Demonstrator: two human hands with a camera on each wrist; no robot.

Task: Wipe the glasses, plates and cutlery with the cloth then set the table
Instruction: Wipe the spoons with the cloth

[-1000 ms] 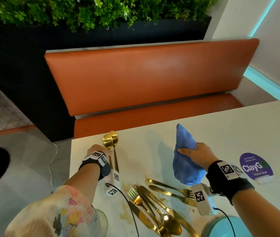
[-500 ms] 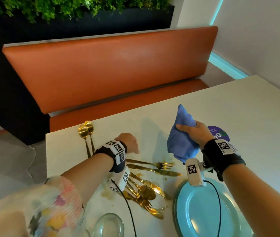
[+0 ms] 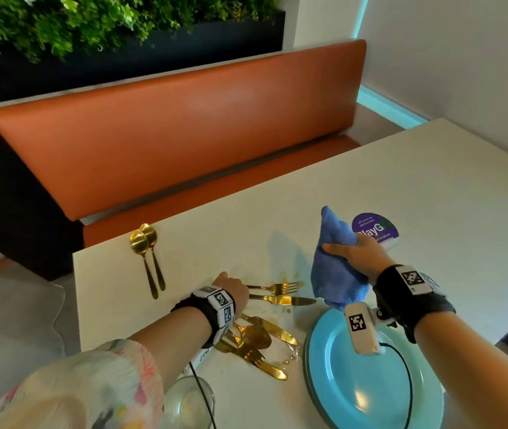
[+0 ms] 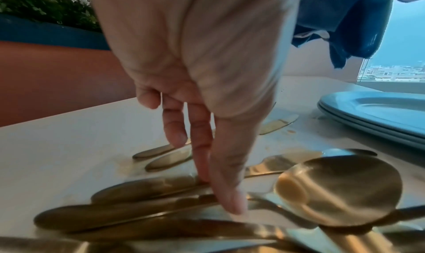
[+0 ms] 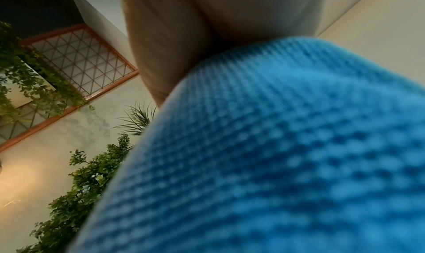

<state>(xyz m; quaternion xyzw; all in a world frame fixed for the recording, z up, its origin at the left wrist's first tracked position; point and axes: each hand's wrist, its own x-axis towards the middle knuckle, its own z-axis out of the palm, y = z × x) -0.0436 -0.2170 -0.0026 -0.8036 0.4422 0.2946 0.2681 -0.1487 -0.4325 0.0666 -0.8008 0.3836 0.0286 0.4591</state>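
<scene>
Head view: the left hand (image 3: 232,292) has left the two spoons (image 3: 146,252) at the far edge and reached back to the fork (image 3: 277,287) and knife (image 3: 280,300), which lie crosswise, tips rightward. The right hand (image 3: 361,258) grips the cloth (image 3: 333,261).

Left wrist view: straight fingers (image 4: 202,148) touch the handles, nothing grasped; the next piece seems due.

Right wrist view: cloth fills it.

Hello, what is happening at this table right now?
A person is cleaning tableware. The right hand holds a blue cloth above the table. The left hand reaches down to a fork and knife beside a pile of gold cutlery. Two spoons lie apart, and blue plates wait nearby.
</scene>
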